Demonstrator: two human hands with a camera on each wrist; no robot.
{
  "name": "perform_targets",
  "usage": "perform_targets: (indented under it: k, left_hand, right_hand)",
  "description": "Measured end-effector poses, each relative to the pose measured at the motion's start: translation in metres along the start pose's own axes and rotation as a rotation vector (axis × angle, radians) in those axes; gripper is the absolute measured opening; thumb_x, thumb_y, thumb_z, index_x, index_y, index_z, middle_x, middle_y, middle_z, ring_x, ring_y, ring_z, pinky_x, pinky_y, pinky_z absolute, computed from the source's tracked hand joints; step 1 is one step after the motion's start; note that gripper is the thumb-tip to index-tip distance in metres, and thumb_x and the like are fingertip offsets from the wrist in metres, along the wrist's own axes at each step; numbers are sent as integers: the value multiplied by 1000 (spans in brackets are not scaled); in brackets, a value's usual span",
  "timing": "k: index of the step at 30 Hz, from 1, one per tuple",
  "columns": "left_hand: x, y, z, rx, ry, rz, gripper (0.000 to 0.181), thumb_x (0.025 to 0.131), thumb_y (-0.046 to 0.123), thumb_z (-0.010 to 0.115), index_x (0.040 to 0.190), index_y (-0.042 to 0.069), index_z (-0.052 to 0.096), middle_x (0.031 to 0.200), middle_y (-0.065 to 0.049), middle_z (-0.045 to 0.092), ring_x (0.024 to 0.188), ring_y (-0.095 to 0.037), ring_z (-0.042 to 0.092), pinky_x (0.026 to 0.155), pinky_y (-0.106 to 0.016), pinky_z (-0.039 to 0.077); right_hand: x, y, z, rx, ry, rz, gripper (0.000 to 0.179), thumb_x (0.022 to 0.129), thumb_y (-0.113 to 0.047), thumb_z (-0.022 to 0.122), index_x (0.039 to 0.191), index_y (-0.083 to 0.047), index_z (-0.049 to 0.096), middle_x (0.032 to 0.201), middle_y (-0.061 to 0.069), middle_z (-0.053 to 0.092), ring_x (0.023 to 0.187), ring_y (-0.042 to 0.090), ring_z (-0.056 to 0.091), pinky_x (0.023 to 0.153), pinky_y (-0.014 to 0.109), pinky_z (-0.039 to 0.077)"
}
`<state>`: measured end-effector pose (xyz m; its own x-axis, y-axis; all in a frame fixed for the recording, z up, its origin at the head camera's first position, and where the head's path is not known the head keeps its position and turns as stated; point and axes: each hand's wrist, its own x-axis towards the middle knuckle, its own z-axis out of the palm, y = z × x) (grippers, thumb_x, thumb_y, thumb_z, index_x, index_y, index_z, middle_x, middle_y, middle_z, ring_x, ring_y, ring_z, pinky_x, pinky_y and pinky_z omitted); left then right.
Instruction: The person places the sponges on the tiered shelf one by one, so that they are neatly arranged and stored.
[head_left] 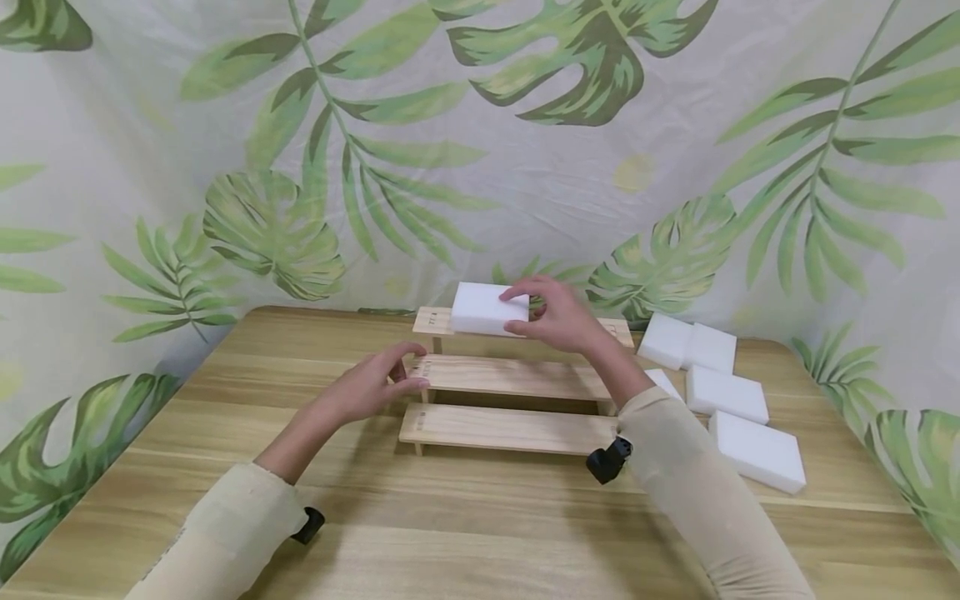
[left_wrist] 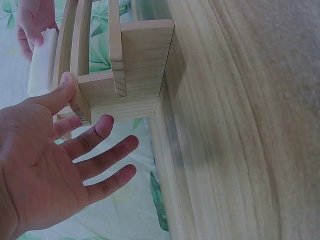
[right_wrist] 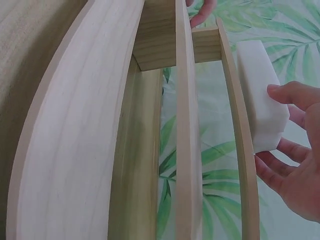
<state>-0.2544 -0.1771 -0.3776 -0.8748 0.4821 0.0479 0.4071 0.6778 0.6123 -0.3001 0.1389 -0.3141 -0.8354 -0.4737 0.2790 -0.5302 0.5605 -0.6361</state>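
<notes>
A three-tier wooden display stand (head_left: 510,377) is set on the table. My right hand (head_left: 561,318) holds the right end of a white foam block (head_left: 480,307) between thumb and fingers, at the left part of the top tier. In the right wrist view, the block (right_wrist: 260,95) is right against that tier's plank, with the fingertips near the plank edge. My left hand (head_left: 367,385) is at the left end of the middle tier. Seen from the left wrist, its thumb and index finger span the plank's end (left_wrist: 81,102), and the other fingers are spread in the air.
Several more white blocks lie on the table to the right of the stand, including a near one (head_left: 757,450) and a pair at the back (head_left: 686,343); my right forearm partly covers another. A leaf-patterned cloth (head_left: 525,167) hangs behind the wooden table (head_left: 420,533).
</notes>
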Motion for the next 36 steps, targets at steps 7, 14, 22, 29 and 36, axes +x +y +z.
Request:
perform_targets:
  k: [7, 14, 22, 29, 36]
  left_hand:
    - [0, 2, 0, 0, -2, -6, 52, 105, 33, 64, 143, 1, 50, 84, -8, 62, 70, -17, 55, 62, -35, 46]
    - [-1, 2, 0, -1, -2, -6, 51, 105, 33, 64, 143, 1, 49, 83, -8, 61, 69, -16, 54, 61, -34, 46]
    - [-1, 1, 1, -2, -3, 4, 51, 106, 32, 64, 143, 1, 49, 82, -11, 62, 68, -16, 53, 60, -34, 45]
    - [-1, 2, 1, 4, -2, 2, 50, 105, 32, 64, 142, 0, 49, 82, -13, 62, 67, -16, 52, 60, -34, 45]
    - [-1, 2, 1, 2, -5, 6, 50, 106, 30, 63, 143, 0, 49, 82, -14, 62, 67, -16, 52, 60, -33, 44]
  right_hand:
    - [1, -4, 2, 10, -10, 13, 38, 91, -14, 82, 126, -3, 72, 146, 20, 56, 124, 35, 58, 93, 46, 56]
    - [3, -3, 4, 7, -16, 20, 39, 91, -14, 81, 127, -3, 71, 148, 21, 53, 116, 35, 60, 89, 42, 55]
    - [7, -5, 5, -24, -25, 16, 39, 91, -16, 81, 128, -5, 72, 145, 19, 56, 108, 31, 60, 85, 40, 53]
    - [11, -5, 9, -11, -27, -20, 38, 91, -15, 81, 126, -3, 73, 144, 21, 57, 123, 33, 56, 88, 39, 54]
    - [12, -5, 11, 10, -38, -15, 38, 91, -15, 81, 126, -3, 73, 144, 19, 57, 119, 31, 56, 84, 35, 51]
